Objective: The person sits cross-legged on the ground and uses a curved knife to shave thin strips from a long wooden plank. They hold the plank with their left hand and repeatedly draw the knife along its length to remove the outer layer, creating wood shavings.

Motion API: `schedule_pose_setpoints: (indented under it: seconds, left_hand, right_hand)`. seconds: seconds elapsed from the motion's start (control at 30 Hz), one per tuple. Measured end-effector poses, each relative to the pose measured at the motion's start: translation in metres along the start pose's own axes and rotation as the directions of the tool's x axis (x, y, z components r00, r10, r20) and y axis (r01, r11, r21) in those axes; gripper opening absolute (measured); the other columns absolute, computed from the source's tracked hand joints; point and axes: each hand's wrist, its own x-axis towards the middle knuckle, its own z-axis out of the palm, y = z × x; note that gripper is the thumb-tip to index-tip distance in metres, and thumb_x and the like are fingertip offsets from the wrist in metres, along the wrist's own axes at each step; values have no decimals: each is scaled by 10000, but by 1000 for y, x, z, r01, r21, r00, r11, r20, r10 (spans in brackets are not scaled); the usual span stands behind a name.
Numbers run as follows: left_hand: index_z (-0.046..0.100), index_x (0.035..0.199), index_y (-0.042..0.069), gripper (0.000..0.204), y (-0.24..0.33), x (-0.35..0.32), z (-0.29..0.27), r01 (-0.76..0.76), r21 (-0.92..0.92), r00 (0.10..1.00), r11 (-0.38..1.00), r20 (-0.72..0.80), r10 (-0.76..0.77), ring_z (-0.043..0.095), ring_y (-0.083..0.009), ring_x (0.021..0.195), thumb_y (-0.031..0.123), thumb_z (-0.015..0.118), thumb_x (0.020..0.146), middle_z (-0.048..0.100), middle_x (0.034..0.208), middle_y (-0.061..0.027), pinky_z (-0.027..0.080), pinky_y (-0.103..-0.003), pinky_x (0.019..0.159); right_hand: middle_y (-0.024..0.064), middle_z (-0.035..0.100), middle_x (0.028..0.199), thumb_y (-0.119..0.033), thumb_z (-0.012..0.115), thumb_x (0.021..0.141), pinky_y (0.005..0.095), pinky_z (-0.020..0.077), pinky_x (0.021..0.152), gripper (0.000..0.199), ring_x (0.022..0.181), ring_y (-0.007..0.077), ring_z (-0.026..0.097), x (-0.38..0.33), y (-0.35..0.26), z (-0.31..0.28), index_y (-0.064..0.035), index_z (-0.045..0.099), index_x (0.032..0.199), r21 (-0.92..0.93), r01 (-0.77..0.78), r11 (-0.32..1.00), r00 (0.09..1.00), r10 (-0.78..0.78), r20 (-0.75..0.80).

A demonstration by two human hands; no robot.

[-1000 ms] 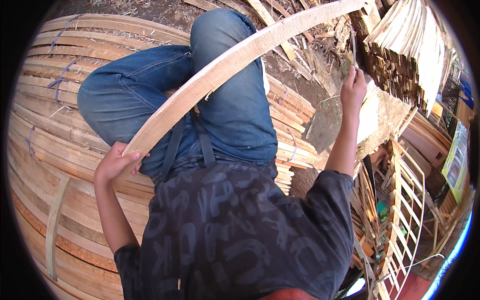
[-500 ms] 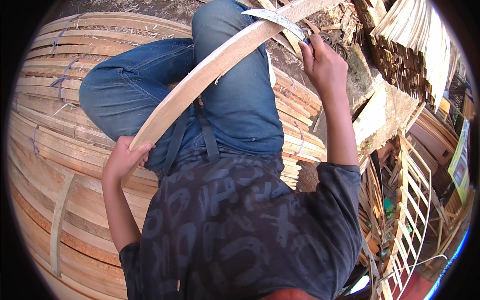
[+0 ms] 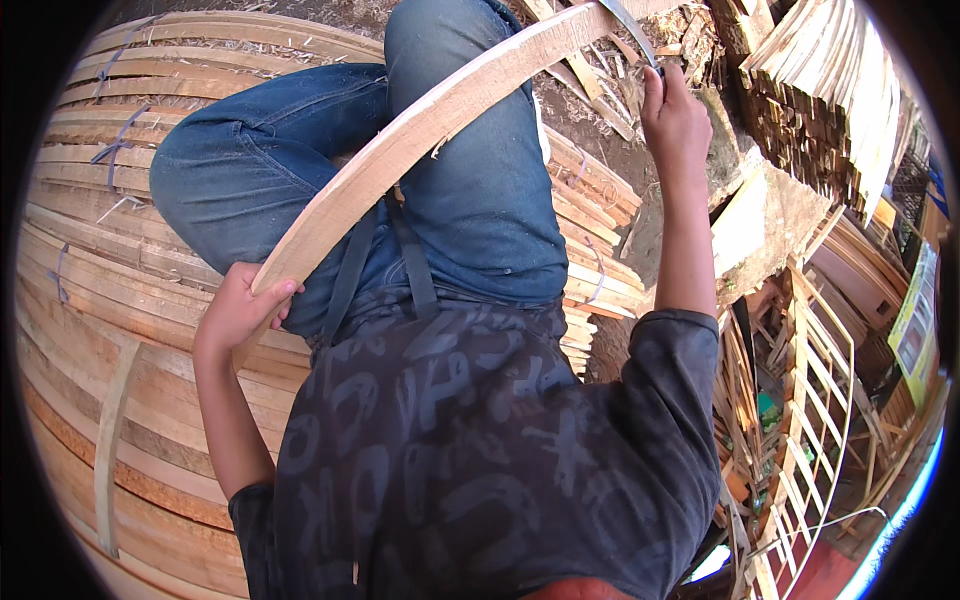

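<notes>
A long pale wooden strip point(image 3: 400, 150) lies slantwise across my raised knee, running from the lower left to the top edge. My left hand point(image 3: 243, 308) is closed round its near end, thumb on top. At the upper right my right hand point(image 3: 677, 125) grips the handle of a curved knife point(image 3: 630, 28), a sickle-like blade. The blade reaches up to the strip's far part; whether it touches the wood I cannot tell. Its handle is mostly hidden in my fist. A small curl of wood point(image 3: 436, 150) clings to the strip's lower edge above my knee.
Bundles of sawn strips point(image 3: 150, 250) tied with cord lie under and left of me. A stone block point(image 3: 765, 235) sits beyond my right forearm. Stacked slats point(image 3: 835, 110) stand at the upper right, and a wooden lattice point(image 3: 815, 430) leans at the right. Shavings litter the ground ahead.
My right hand has moved right and slightly up with the knife. The blade, which lay across the strip pointing left, now points more upward. My left hand keeps its hold on the strip.
</notes>
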Motion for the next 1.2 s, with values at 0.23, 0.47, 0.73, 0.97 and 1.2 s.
schedule_pose_setpoints:
  seconds: [0.23,0.47,0.73,0.97,1.2]
  left_hand:
    - [684,849,-24,270,-8,2,0,-5,-3,1000,1000,-10,5,554,-86,560,237,660,910,591,618,-30,471,-258,517]
    - [617,844,-38,249,-11,-6,25,-169,307,945,937,-221,243,514,-130,536,202,652,899,543,583,-91,410,-314,524]
    - [575,806,-24,236,-4,-7,36,-241,439,884,866,-269,382,484,-313,494,185,647,889,514,583,-189,388,-368,510]
    - [581,809,-28,248,-14,-6,37,-243,471,869,848,-283,406,501,-368,513,195,654,889,518,581,-194,397,-379,511]
    - [619,859,-45,252,-14,-1,35,-233,397,894,888,-271,356,519,-303,500,202,659,887,552,602,-192,414,-368,528]
  right_hand:
    - [116,638,643,-373,527,978,460,490,529,289,608,350,648,-5,-15,-11,-97,539,894,54,30,998,999,-28,-34]
    - [101,607,625,-328,616,935,398,468,464,277,536,315,623,-51,-77,-26,-83,518,850,359,236,903,968,-252,-1]
    - [99,584,606,-348,615,929,405,475,437,279,517,307,620,-62,-91,-34,-96,518,858,329,313,891,941,-337,16]
    - [144,649,647,-388,448,1011,475,491,524,316,615,373,651,-5,6,-23,-90,537,957,26,-79,997,997,79,20]
    - [163,653,671,-380,477,1000,475,485,565,311,645,393,650,-8,21,-26,-91,571,934,92,-96,991,995,96,-4]
